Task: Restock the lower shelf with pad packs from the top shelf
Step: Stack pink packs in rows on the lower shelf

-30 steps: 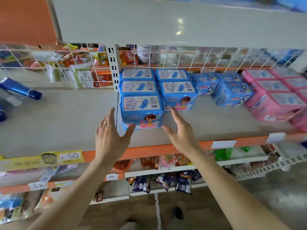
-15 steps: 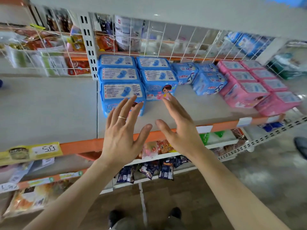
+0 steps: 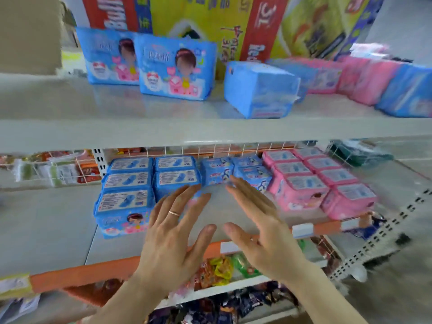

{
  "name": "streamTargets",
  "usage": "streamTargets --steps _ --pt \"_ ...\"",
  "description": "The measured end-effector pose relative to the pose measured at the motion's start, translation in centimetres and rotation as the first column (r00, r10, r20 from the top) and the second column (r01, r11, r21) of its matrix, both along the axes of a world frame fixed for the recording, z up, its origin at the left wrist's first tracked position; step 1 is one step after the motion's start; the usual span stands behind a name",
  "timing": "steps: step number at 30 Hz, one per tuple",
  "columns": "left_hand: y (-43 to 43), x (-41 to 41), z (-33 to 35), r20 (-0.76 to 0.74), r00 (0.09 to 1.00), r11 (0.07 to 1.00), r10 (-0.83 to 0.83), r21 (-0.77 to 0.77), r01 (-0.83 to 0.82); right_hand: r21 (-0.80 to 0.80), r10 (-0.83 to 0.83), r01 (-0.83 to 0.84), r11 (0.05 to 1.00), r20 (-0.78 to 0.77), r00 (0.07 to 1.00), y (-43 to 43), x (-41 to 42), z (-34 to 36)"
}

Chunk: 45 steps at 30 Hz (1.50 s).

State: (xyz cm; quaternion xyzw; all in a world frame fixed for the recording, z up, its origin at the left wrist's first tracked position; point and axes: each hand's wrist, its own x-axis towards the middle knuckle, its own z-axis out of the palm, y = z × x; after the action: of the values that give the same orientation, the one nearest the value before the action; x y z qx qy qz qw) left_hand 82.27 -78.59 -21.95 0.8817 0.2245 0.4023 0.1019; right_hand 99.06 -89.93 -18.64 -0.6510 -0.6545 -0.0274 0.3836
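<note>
Tall printed sacks in red, yellow and green stand along the back at the top, with a plain cardboard box to their left. Lower down, a white wire grid runs across the back beside a slotted white upright, and blurred snack packets sit behind the grid at the left. A white label and a yellow price tag are fixed to an orange edge strip. Beneath it lie orange, yellow and green sweet packets and dark blue sachets. A slotted white rail slants at the right.

Blue pad packs stand upright on the top shelf.
</note>
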Motion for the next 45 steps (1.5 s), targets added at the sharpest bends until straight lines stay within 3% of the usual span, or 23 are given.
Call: streamTargets --steps 12,20,24,29,36,40,43,45 --pt "-7.2 8.3 9.4 0.138 0.990 0.978 0.003 0.208 -0.032 0.268 0.048 -0.051 0.962 0.019 0.999 -7.5 10.0 7.6" --pt "-6.4 12.3 16.1 0.166 0.985 0.927 -0.054 0.375 -0.012 0.355 -0.017 0.008 0.935 0.022 1.000 -7.0 15.3 13.7" --pt "-4.1 14.1 18.6 0.157 0.982 0.897 -0.104 0.442 0.024 0.316 -0.157 0.145 0.938 0.012 0.988 -5.3 17.4 15.7" --pt "0.7 16.2 22.2 0.199 0.975 0.907 -0.101 0.421 0.008 0.247 -0.298 0.284 0.927 0.021 0.954 -2.2 20.3 17.8" --pt "8.8 18.6 27.2 0.348 0.930 0.966 -0.121 0.256 0.030 0.184 -0.442 0.419 0.889 0.111 0.890 5.0 25.5 19.9" --pt "11.7 19.1 26.7 0.427 0.890 0.973 -0.162 0.219 0.072 0.047 -0.551 0.552 0.833 0.177 0.816 9.5 28.8 19.9" --pt "12.3 18.5 26.4 0.523 0.823 0.958 -0.222 0.273 0.085 -0.064 -0.625 0.658 0.750 0.253 0.738 12.4 31.9 20.1" --pt "12.1 18.2 26.3 0.497 0.842 0.948 -0.210 0.316 0.050 -0.111 -0.646 0.680 0.724 0.237 0.726 14.0 33.5 20.6"
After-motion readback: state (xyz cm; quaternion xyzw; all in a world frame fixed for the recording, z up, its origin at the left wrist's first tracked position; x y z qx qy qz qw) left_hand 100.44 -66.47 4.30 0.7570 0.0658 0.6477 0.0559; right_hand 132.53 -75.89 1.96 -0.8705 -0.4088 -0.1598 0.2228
